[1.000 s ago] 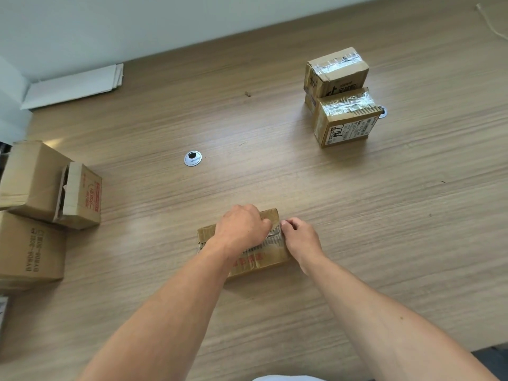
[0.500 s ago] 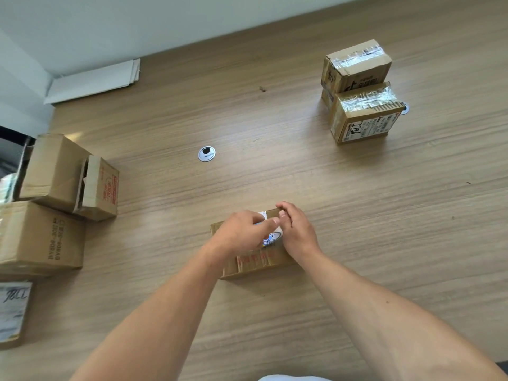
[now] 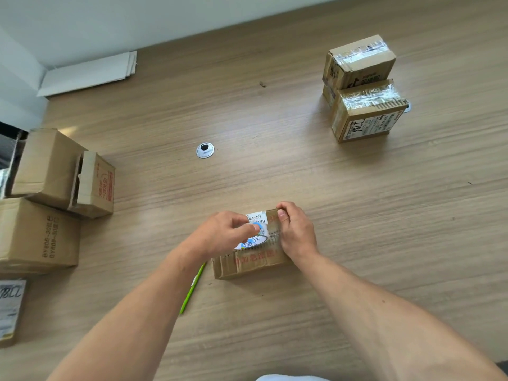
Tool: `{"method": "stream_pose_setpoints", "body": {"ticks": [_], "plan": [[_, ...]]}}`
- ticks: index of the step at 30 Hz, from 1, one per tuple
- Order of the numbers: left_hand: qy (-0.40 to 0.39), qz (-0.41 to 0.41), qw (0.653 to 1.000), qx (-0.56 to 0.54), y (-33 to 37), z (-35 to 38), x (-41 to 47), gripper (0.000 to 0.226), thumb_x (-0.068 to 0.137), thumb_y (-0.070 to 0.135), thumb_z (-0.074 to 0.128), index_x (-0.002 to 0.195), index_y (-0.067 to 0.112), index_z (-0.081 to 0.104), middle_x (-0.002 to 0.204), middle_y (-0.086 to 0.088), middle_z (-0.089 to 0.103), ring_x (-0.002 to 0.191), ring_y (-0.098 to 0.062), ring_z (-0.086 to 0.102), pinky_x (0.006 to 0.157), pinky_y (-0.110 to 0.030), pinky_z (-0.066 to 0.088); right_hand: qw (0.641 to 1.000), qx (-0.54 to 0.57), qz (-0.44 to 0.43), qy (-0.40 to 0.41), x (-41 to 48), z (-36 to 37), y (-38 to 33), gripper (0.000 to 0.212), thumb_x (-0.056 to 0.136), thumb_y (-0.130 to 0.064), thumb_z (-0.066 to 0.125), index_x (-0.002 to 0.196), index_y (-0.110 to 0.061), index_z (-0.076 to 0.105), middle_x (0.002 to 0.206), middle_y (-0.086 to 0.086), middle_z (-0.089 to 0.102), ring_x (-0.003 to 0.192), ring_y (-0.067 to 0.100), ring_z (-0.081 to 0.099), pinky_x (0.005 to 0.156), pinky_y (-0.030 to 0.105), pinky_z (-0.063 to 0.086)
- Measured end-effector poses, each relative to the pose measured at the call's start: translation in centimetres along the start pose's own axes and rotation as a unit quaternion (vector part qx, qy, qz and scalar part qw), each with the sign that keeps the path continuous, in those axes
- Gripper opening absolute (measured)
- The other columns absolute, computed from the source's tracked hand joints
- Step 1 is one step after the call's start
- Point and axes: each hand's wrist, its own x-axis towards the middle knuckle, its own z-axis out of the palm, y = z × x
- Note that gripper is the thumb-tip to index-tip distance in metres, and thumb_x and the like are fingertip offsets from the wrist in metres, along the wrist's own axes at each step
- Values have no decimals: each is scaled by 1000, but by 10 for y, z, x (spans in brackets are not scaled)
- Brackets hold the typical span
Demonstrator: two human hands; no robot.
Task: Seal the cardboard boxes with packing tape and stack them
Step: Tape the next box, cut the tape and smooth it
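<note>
Two hands work one small box (image 3: 251,261) at 6 o'clock on the table (image 3: 384,215), close to the person. The left hand (image 3: 221,235) has its fingers curled, thumb and forefinger pinched together on a blue-and-white label (image 3: 257,237) on the box top; whether any tape lies between them I cannot tell. The right hand (image 3: 295,233) grips the box's right end, fingers hooked over the far edge and thumb on top. A green pen (image 3: 192,288) lies just left of the box, partly under the left forearm. At 1 o'clock, well apart, stand taped boxes (image 3: 365,116), one higher behind another. At 9 o'clock sit plain boxes (image 3: 38,235), one with a flap ajar. A grommet (image 3: 205,150) is at 12 o'clock and white sheets (image 3: 90,72) at 11.
</note>
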Motion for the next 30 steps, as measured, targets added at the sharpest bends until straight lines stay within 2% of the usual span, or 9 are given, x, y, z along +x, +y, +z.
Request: {"method": "stream_pose_setpoints", "body": {"ticks": [3, 6, 8, 10, 12, 16, 21, 23, 30], "plan": [[12, 2, 1000, -21, -6, 5, -2, 43, 84, 54, 57, 63, 17, 57, 51, 13, 46, 52, -9, 39, 58, -30, 34, 1000, 0, 1, -1, -1, 0, 0, 20, 104, -17, 52, 115, -12, 67, 107, 1, 67, 99, 17, 58, 86, 28, 41], [10, 10, 994, -112, -15, 11, -7, 47, 81, 63, 58, 59, 22, 54, 56, 9, 47, 58, -15, 42, 63, -31, 36, 1000, -8, 4, -9, 0, -1, 0, 21, 105, -19, 50, 116, -14, 66, 107, -2, 64, 97, 14, 56, 82, 24, 36], [8, 24, 985, -171, -21, 13, -13, 52, 80, 62, 59, 62, 15, 50, 63, 0, 43, 64, -17, 40, 66, -32, 35, 1000, -15, 8, -10, 0, -1, -1, 21, 105, -20, 50, 117, -16, 66, 106, -4, 62, 97, 13, 54, 81, 23, 35], [15, 30, 983, -182, -25, 14, -16, 61, 79, 61, 59, 68, 1, 50, 65, -4, 43, 65, -17, 40, 65, -32, 34, 1000, -20, 7, -10, -1, -1, -1, 21, 105, -20, 50, 117, -16, 66, 106, -5, 61, 97, 13, 55, 81, 24, 35], [19, 30, 986, -163, -26, 13, -16, 66, 79, 63, 59, 71, -2, 51, 64, -4, 42, 63, -16, 39, 63, -32, 32, 1000, -27, 5, -11, -1, 0, -1, 21, 105, -21, 49, 117, -16, 66, 106, -4, 63, 96, 14, 54, 80, 24, 35], [61, 21, 995, -81, -29, 4, -15, 57, 78, 66, 57, 65, 11, 52, 58, 5, 40, 57, -12, 36, 58, -30, 30, 999, -38, -4, -10, 0, -1, 1, 21, 105, -21, 49, 117, -16, 66, 108, 1, 66, 95, 14, 54, 79, 24, 34], [69, -4, 998, -11, -44, -12, -20, 69, 72, 77, 51, 68, 9, 57, 55, 5, 44, 54, -12, 38, 58, -29, 33, 999, -45, -1, -11, 0, 0, 0, 22, 105, -21, 49, 118, -15, 65, 110, 3, 66, 98, 19, 57, 80, 27, 37], [63, -8, 997, -32, -46, -12, -23, 62, 73, 76, 52, 61, 16, 56, 56, 5, 48, 54, -11, 41, 58, -29, 34, 999, -43, 2, -14, 0, 0, 0, 22, 106, -22, 48, 118, -16, 65, 109, 2, 66, 98, 20, 58, 81, 29, 39], [70, 27, 978, -195, -57, 4, -38, 56, 78, 63, 61, 58, 13, 42, 58, 0, 38, 59, -16, 33, 57, -32, 27, 999, -47, 3, -12, -1, -3, -3, 23, 106, -21, 49, 120, -13, 66, 112, 2, 67, 101, 18, 57, 83, 26, 38]]}}
